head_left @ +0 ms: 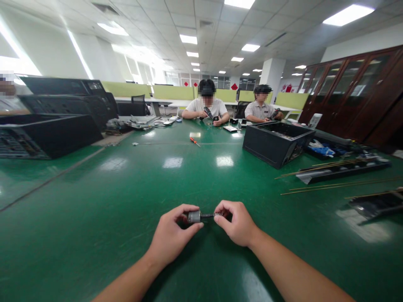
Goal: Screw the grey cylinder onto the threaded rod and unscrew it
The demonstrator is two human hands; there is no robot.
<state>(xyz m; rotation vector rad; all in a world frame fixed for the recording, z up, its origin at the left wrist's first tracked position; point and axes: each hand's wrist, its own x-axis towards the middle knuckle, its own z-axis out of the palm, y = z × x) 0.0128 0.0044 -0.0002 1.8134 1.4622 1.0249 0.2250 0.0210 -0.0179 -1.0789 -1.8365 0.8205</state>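
Observation:
Between the fingers and thumb of my left hand (174,230) is a small grey metal cylinder (194,217), lying sideways low over the green table. From its right end runs a thin dark rod or lead (207,216). My right hand (236,222) pinches the far end of that dark piece between thumb and forefinger, and the fingertips hide most of the tip. I cannot tell whether the cylinder is a small motor or another part.
An orange-handled screwdriver (194,141) lies ahead on the green table (141,188). Black computer cases stand left (75,136) and right (267,144). Thin brass-coloured rods (330,184) and dark metal rails (343,170) lie right. Across the table, one person (206,105) holds a power drill (208,112); another (261,107) sits nearby.

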